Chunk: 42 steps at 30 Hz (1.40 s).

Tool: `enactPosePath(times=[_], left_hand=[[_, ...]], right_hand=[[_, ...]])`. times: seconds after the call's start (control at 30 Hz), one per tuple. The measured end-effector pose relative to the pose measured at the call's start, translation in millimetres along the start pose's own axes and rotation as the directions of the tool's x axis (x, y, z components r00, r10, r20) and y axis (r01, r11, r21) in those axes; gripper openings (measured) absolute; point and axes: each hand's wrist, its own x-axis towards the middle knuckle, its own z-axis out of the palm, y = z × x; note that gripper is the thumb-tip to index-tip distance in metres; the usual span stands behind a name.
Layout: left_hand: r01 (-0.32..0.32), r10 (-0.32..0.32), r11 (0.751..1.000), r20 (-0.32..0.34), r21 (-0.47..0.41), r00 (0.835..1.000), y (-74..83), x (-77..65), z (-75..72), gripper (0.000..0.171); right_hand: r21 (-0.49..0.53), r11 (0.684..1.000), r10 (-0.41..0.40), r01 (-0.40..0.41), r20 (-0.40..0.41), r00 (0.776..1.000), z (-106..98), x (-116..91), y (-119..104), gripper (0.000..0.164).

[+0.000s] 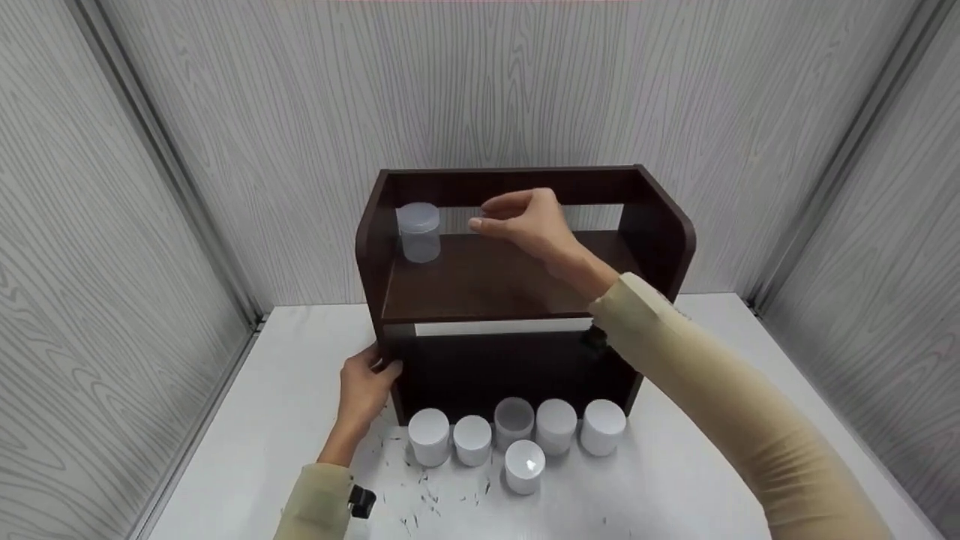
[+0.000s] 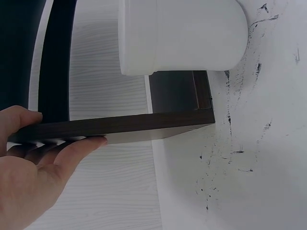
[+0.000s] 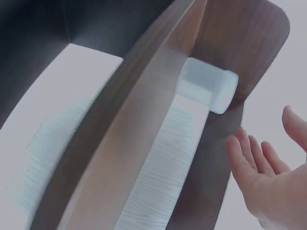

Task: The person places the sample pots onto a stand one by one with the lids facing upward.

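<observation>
White table (image 1: 307, 360) (black-flecked) under six jars (image 1: 556, 429) and dark shelf (image 1: 510, 367), translucent jar (image 1: 420, 234) on upper board (image 1: 487, 283)

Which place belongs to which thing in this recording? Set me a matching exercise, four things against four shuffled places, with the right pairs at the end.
Things
1. Left hand
2. Right hand
3. Lidded translucent jar
4. Foremost white jar

Places
A. Raised by the upper shelf, holding nothing
B. On the table, nearer the person than the other jars
C. Gripping the left side panel
D. Standing at the upper shelf's left end

Pairs: 1-C, 2-A, 3-D, 4-B
</observation>
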Motion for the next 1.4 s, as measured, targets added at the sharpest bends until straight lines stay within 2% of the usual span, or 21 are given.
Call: enactPosePath(times=[0.17, 0.4, 0.67, 0.97, 1.17, 1.4], left_hand=[[0.004, -0.004, 1.000, -0.008, 0.003, 1.000, -0.6, 0.0, -1.6, 0.047], [0.012, -0.012, 1.000, -0.006, 0.013, 1.000, -0.9, 0.0, -1.8, 0.050], [0.016, -0.016, 1.000, 0.003, -0.007, 1.000, -2.4, -0.1, -2.3, 0.052], [0.035, -0.035, 0.999, 0.003, 0.011, 0.999, -0.7, -2.8, -6.0, 0.054], [0.016, -0.016, 1.000, -0.007, 0.015, 1.000, -1.0, -3.4, -8.1, 0.051], [0.022, -0.022, 1.000, -0.023, 0.013, 0.999, -2.2, -3.4, -7.2, 0.052]], right_hand=[[0.038, 0.998, -0.056, 0.055, 0.029, 0.998, -8, -33, 2, 0.032], [-0.018, 0.994, -0.110, 0.111, 0.039, 0.993, -23, -82, 10, 0.025], [-0.035, 0.995, -0.089, 0.090, 0.039, 0.995, -41, -138, 36, 0.019], [-0.011, 0.999, -0.032, 0.032, -0.049, 0.998, -61, -193, 71, 0.017], [0.028, 0.999, 0.022, -0.020, -0.083, 0.996, -68, -217, 106, 0.017], [-0.013, 0.998, 0.067, -0.068, -0.085, 0.994, -76, -238, 147, 0.021]])
